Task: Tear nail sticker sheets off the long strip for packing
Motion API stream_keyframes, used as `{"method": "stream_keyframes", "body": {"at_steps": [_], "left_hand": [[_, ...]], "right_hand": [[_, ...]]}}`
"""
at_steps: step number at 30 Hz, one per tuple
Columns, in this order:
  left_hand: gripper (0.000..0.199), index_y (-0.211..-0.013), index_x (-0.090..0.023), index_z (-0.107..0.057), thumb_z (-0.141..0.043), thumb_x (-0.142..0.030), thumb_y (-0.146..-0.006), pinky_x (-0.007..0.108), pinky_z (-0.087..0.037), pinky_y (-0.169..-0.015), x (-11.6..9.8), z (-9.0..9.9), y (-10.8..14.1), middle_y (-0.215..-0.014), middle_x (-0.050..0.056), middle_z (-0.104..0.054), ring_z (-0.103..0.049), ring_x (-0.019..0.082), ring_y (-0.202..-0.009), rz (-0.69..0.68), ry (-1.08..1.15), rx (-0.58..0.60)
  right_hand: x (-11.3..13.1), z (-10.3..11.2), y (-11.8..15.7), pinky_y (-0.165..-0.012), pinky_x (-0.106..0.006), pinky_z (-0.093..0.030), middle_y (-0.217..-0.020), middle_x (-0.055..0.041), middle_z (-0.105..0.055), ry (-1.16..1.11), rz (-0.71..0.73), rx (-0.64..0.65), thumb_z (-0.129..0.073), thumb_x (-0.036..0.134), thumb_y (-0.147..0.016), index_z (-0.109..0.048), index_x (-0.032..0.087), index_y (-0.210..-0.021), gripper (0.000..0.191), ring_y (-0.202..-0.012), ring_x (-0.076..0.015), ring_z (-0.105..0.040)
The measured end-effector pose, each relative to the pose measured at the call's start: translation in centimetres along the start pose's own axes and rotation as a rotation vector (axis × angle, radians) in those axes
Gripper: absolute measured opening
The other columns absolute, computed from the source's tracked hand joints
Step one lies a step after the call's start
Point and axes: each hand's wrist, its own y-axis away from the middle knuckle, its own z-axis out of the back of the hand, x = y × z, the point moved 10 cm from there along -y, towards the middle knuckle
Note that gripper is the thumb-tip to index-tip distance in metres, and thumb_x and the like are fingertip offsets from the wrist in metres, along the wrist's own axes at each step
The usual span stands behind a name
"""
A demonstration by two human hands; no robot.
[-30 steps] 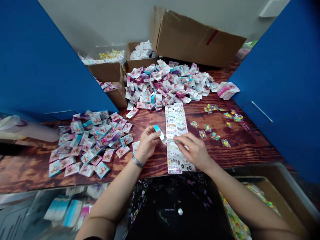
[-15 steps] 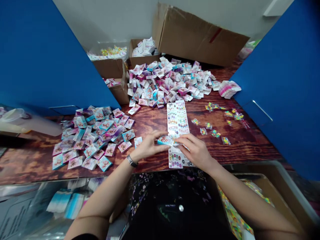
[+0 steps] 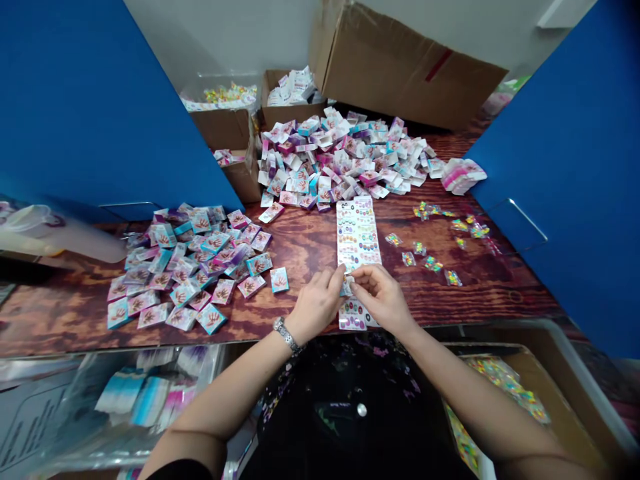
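Both hands meet over a long printed sticker sheet [image 3: 358, 233] lying on the wooden table. Between my left hand [image 3: 320, 300] and my right hand [image 3: 381, 293] is a small blue-and-white box [image 3: 346, 287], mostly covered by the fingers. The left fingers wrap round its left side. My right thumb and fingertips pinch at its right end. To the left lies a single blue-edged box [image 3: 279, 280], beside a heap of closed small boxes [image 3: 200, 260]. Several small bags of coloured pieces [image 3: 433, 263] lie to the right of the sheet.
Behind the sheet is a large pile of open small boxes [image 3: 340, 157]. Cardboard boxes [image 3: 410, 73] stand at the back. Blue panels [image 3: 565, 200] flank the table, and a plastic container [image 3: 75, 233] sits at the left. Open bins [image 3: 555, 373] are below the front edge.
My left hand has moved right and turned over the small box, now covering more of it. The right fingers have drawn closer to it. The camera view has shifted slightly.
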Motion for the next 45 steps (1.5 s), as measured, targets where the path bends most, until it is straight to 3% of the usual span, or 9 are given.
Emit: {"method": "stream_keyframes", "body": {"at_steps": [3, 9, 14, 23, 28, 34, 38, 41, 45], "left_hand": [[0.046, -0.13, -0.012, -0.041, -0.055, -0.021, -0.087, 0.038, -0.053, -0.081, 0.0, 0.0, 0.2, -0.108, 0.012, -0.058, -0.056, 0.025, -0.095, -0.002, 0.037, -0.041], [0.042, -0.126, -0.013, -0.044, -0.053, -0.018, -0.086, 0.037, -0.052, -0.086, 0.0, 0.7, 0.3, -0.107, 0.012, -0.058, -0.056, 0.024, -0.096, -0.006, 0.114, -0.132], [0.043, -0.128, -0.01, -0.045, -0.054, -0.02, -0.087, 0.038, -0.052, -0.086, -0.1, 0.8, 0.4, -0.108, 0.014, -0.059, -0.057, 0.025, -0.097, -0.011, 0.165, -0.16], [0.051, -0.136, -0.016, -0.038, -0.056, -0.025, -0.089, 0.035, -0.052, -0.083, -0.1, 1.1, 0.7, -0.108, 0.01, -0.06, -0.058, 0.022, -0.096, 0.006, 0.246, -0.178], [0.039, -0.127, -0.019, -0.044, -0.056, -0.027, -0.09, 0.033, -0.051, -0.083, -0.4, 1.3, 0.7, -0.108, 0.008, -0.059, -0.058, 0.021, -0.098, 0.002, 0.292, -0.179], [0.027, -0.116, -0.019, -0.049, -0.051, -0.016, -0.089, 0.037, -0.05, -0.091, -0.9, 1.6, 0.8, -0.121, 0.011, -0.057, -0.056, 0.022, -0.111, -0.054, 0.273, -0.179], [0.04, -0.126, -0.017, -0.044, -0.046, -0.008, -0.087, 0.039, -0.049, -0.096, -1.4, 1.5, 1.0, -0.125, 0.013, -0.057, -0.054, 0.023, -0.115, -0.097, 0.185, -0.216], [0.05, -0.133, -0.015, -0.037, -0.049, -0.01, -0.084, 0.037, -0.051, -0.091, -1.0, 1.4, 1.2, -0.12, 0.014, -0.06, -0.057, 0.023, -0.108, -0.048, 0.145, -0.246], [0.057, -0.138, -0.013, -0.032, -0.052, -0.013, -0.084, 0.036, -0.052, -0.09, -0.6, 1.5, 1.4, -0.12, 0.013, -0.06, -0.058, 0.023, -0.104, 0.001, 0.13, -0.28]], "right_hand": [[0.2, -0.4, 0.6, -0.073, -0.03, -0.055, -0.092, -0.0027, -0.062, 0.022, 0.016, -0.021, -0.059, 0.026, -0.089, -0.058, 0.023, -0.098, 0.009, -0.08, -0.0159, -0.064], [3.6, -0.5, 1.4, -0.083, -0.034, -0.053, -0.097, -0.0042, -0.064, 0.289, 0.205, -0.024, -0.05, 0.018, -0.093, -0.058, 0.023, -0.106, 0.016, -0.09, -0.0181, -0.063], [4.9, -0.7, 1.6, -0.084, -0.037, -0.052, -0.099, -0.0064, -0.065, 0.387, 0.322, 0.062, -0.049, 0.015, -0.094, -0.056, 0.022, -0.109, 0.018, -0.094, -0.0205, -0.061], [5.7, 0.0, 1.0, -0.087, -0.04, -0.052, -0.1, -0.0075, -0.064, 0.439, 0.423, 0.179, -0.05, 0.015, -0.093, -0.059, 0.023, -0.111, 0.022, -0.1, -0.0221, -0.057], [4.5, 0.5, 0.4, -0.094, -0.042, -0.049, -0.108, -0.0079, -0.06, 0.346, 0.301, 0.095, -0.056, 0.023, -0.091, -0.06, 0.024, -0.108, 0.018, -0.106, -0.0229, -0.056], [-0.2, -0.3, 1.1, -0.075, -0.032, -0.056, -0.094, -0.0028, -0.063, -0.015, -0.059, 0.017, -0.059, 0.033, -0.088, -0.05, 0.026, -0.121, 0.035, -0.083, -0.0173, -0.063], [1.6, 0.0, 1.6, -0.079, -0.033, -0.054, -0.095, -0.0031, -0.062, 0.078, 0.01, -0.065, -0.058, 0.029, -0.089, -0.059, 0.026, -0.115, 0.026, -0.082, -0.0165, -0.061], [2.6, 0.0, 1.4, -0.08, -0.032, -0.053, -0.105, -0.0047, -0.062, 0.042, 0.036, -0.041, -0.058, 0.028, -0.09, -0.065, 0.026, -0.11, 0.022, -0.089, -0.0169, -0.061], [1.6, -0.3, 0.9, -0.083, -0.032, -0.053, -0.106, -0.0046, -0.066, -0.102, -0.049, -0.024, -0.057, 0.03, -0.09, -0.067, 0.024, -0.107, 0.02, -0.098, -0.0185, -0.062]]}}
